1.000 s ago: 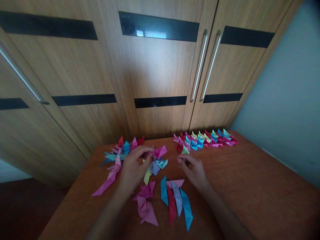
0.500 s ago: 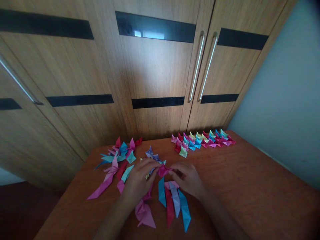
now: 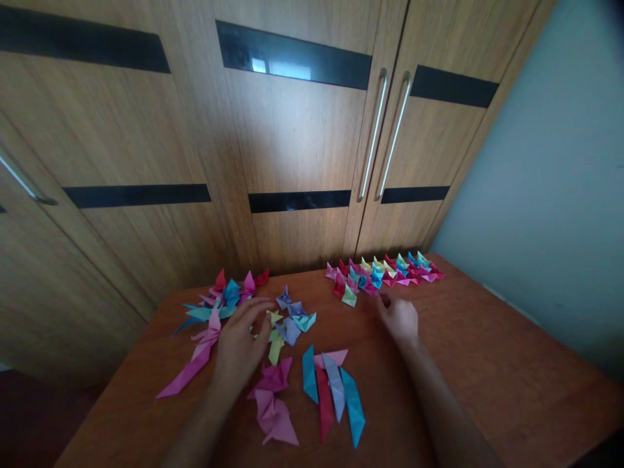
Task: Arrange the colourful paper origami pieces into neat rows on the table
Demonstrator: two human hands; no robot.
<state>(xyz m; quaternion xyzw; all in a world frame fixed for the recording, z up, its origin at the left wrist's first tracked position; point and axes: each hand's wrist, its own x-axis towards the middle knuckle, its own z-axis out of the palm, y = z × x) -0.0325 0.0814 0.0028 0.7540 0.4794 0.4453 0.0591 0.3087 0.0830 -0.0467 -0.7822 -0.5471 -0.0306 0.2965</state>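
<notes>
My right hand point(image 3: 398, 318) pinches a small magenta folded paper piece point(image 3: 371, 289) at the near edge of the rows of folded pieces point(image 3: 402, 270). My left hand point(image 3: 244, 338) hovers with fingers apart and nothing visible between them, just left of a loose group of purple, yellow and mint pieces point(image 3: 291, 330). Nearer the front, pink and magenta pieces point(image 3: 273, 416) lie together. Beside them are flat folded strips in blue, red, lilac and pink point(image 3: 353, 406).
More folded papers in red, blue and pink point(image 3: 230, 294) lie at the table's back left, with a long pink one point(image 3: 195, 364) in front. Wooden cabinet doors point(image 3: 297, 143) stand behind the brown table point(image 3: 478, 364). A pale wall point(image 3: 546, 195) rises at right.
My right hand has moved back and right with the magenta piece to the rows. My left hand has let go of that piece, shifted left and opened. The camera view has shifted slightly.
</notes>
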